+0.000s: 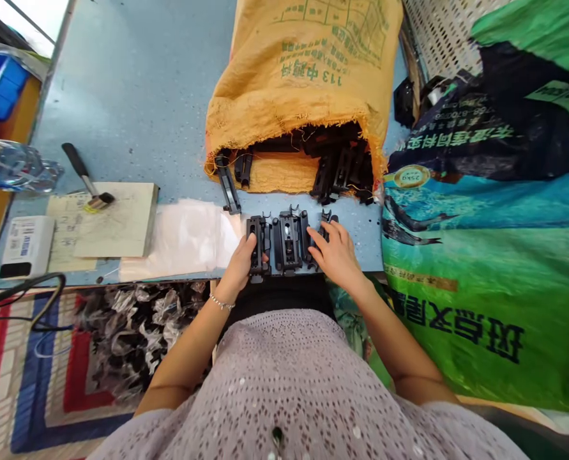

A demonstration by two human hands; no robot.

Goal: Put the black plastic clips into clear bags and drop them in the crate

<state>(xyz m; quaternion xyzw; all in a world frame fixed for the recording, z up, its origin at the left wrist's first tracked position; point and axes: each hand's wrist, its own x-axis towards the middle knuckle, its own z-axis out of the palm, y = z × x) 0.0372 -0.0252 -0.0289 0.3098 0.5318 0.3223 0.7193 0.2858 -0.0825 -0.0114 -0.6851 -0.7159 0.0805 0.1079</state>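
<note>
Several black slotted plastic parts stand side by side at the table's front edge. My left hand (239,263) is closed around the leftmost black plastic part (259,239), with its thumb on the near side and a fingertip showing at the right. Beside it, a wider black plastic part (288,239) has a bright metal piece in its slot. My right hand (336,254) has its fingers spread, and their tips touch the right end of the row. Part of another black piece (326,218) shows behind those fingers.
A yellow woven sack (308,76) lies open ahead, spilling similar black parts (334,172). A clear plastic bag (183,239), a brush (90,182) on a pad (121,223) and a white box (27,246) are at left. Green sacks (480,268) stand at right.
</note>
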